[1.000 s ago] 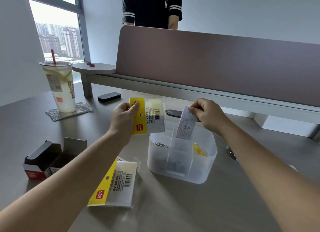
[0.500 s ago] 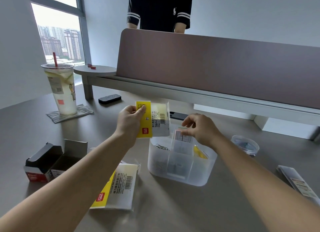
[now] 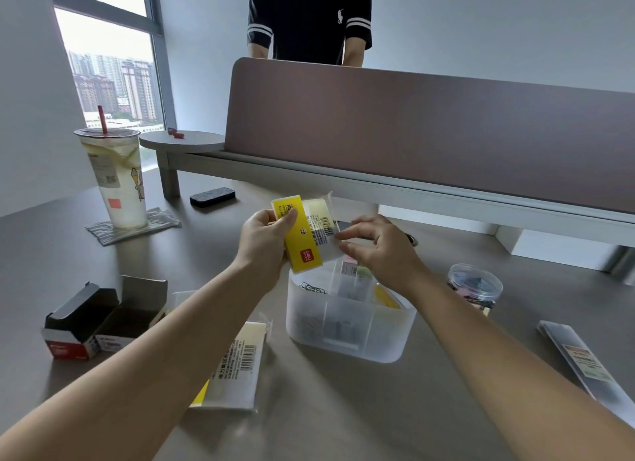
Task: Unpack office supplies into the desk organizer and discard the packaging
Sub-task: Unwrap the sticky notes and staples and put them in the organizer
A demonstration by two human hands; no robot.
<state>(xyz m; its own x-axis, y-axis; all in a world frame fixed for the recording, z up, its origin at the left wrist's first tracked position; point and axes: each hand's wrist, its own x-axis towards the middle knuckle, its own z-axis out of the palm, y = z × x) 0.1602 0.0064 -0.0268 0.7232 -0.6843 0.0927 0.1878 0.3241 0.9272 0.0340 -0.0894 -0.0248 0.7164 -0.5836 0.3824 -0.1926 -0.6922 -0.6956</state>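
Organizer (image 3: 347, 337) contents blurred behind frosted wall

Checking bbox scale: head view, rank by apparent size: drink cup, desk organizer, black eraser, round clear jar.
1. desk organizer
2. drink cup
3. round clear jar
4. black eraser
Organizer sits nearer the camera; jar versus eraser is close.

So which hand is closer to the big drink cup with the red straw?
Left. The left hand, holding the yellow-headed packet, sits between the drink cup at the desk's left and the right hand, which reaches to the packet's far edge above the organizer.
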